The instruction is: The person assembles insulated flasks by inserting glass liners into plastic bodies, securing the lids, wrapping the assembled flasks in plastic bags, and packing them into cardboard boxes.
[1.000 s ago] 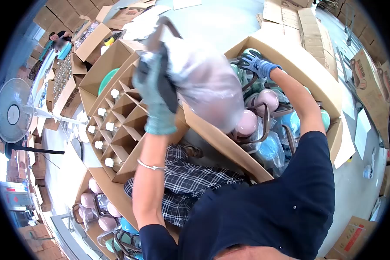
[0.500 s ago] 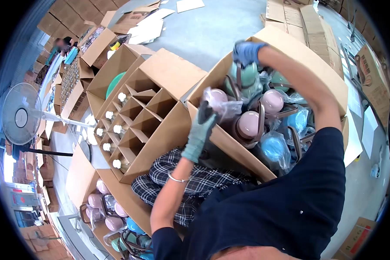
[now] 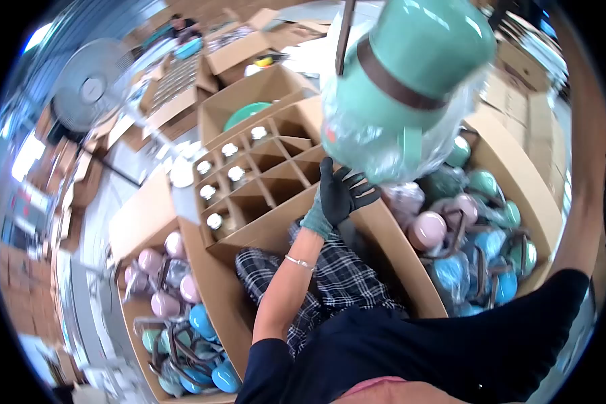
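A mint-green thermos jug (image 3: 427, 47) with a brown band and brown handle hangs tilted at the top of the view, close to the camera. Clear plastic wrap (image 3: 377, 145) covers its lower part. My left hand (image 3: 343, 195), in a green glove with dark palm and fingers, is just below it, palm up and fingers spread, holding nothing. My right forearm (image 3: 586, 155) rises along the right edge; the hand itself is out of frame. Below the jug, a large carton (image 3: 518, 161) holds pink, green and blue jugs, some in plastic.
A divided carton (image 3: 239, 229) holds several white-topped bottles in some cells. At lower left, another carton (image 3: 212, 303) contains more jugs. A green round item (image 3: 246, 114) lies in a carton behind. A white fan (image 3: 91, 91) stands left. Further back sits another person (image 3: 184, 28).
The green jug has come up out of the right-hand carton, close to the camera. My right hand has left the frame upward. My left hand has turned palm up, fingers spread. The view has shifted.
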